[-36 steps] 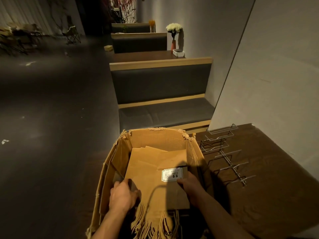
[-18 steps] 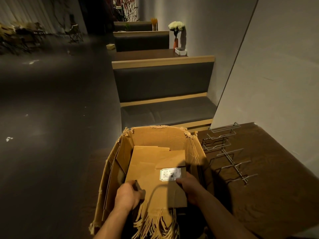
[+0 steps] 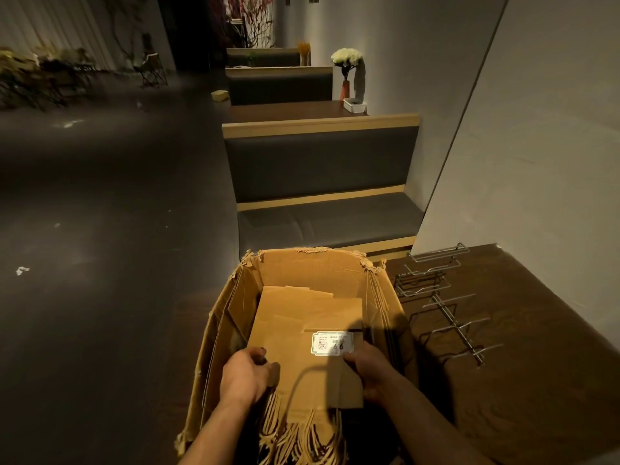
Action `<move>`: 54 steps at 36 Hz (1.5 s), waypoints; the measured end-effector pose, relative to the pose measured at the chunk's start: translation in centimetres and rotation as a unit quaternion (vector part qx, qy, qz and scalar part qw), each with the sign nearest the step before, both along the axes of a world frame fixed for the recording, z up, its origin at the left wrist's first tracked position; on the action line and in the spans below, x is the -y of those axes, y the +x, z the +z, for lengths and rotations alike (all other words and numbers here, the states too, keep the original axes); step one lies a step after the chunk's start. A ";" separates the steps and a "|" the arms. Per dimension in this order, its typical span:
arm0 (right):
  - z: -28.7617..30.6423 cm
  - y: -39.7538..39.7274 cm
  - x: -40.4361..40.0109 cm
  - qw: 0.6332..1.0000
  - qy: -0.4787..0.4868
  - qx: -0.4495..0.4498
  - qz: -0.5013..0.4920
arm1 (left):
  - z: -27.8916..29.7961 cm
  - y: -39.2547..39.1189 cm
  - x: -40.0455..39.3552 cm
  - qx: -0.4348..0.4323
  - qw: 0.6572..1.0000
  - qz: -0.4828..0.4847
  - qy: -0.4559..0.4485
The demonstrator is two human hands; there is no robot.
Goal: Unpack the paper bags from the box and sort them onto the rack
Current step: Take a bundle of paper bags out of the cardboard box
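Note:
An open, torn cardboard box (image 3: 312, 263) stands on the dark wooden table in front of me. Inside lies a flat stack of brown paper bags (image 3: 302, 327) with twisted paper handles fanning out at the near end; the top bag carries a white label. My left hand (image 3: 246, 375) grips the stack's left near edge. My right hand (image 3: 370, 369) grips its right near edge, just below the label. A wire rack (image 3: 443, 303) lies flat on the table to the right of the box.
The wooden table (image 3: 523, 380) runs right to a grey wall (image 3: 536, 162). Beyond the box is a padded bench seat (image 3: 322, 223), then another table with a vase of white flowers (image 3: 347, 70). Dark floor spreads to the left.
Both hands have tightened on the near edges of the bag stack, the left one sliding inward over its edge. The stack has barely shifted in the box.

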State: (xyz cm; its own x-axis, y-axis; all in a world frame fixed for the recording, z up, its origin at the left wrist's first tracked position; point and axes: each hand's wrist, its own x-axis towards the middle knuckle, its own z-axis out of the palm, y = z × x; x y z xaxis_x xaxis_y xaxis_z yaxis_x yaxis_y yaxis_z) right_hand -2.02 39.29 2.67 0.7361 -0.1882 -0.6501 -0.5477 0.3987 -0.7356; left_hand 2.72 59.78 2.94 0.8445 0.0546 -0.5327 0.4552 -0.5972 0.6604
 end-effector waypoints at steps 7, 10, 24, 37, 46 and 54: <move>-0.1 0.2 0.3 1.000 0.006 0.002 -0.003 | -0.1 0.2 0.0 0.019 0.998 0.025 -0.052; -0.1 0.3 0.6 1.000 0.010 -0.009 -0.007 | 0.2 0.0 0.1 -0.029 0.979 0.066 -0.188; -0.7 0.7 0.5 0.998 -0.053 0.007 -0.020 | 5.3 0.3 0.8 0.146 0.974 -0.127 -0.115; -1.0 0.4 0.6 0.999 -0.030 -0.002 -0.020 | 0.1 -5.3 4.7 0.147 0.909 -0.360 -0.151; -1.0 -0.1 0.8 0.996 -0.086 0.036 0.001 | -0.3 -3.3 4.0 0.167 0.929 -0.282 -0.173; -0.3 0.4 1.0 0.997 -0.017 0.079 0.008 | -1.0 -1.1 1.9 -0.083 0.938 -0.072 -0.328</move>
State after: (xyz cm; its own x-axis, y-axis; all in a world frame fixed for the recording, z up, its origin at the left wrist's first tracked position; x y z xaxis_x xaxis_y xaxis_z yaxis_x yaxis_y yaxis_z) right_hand -1.63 38.32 2.32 0.8316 -0.1953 -0.5199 -0.4308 0.3640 -0.8258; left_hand 1.61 57.84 1.98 0.7207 -0.4383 -0.5371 0.5304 -0.1503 0.8343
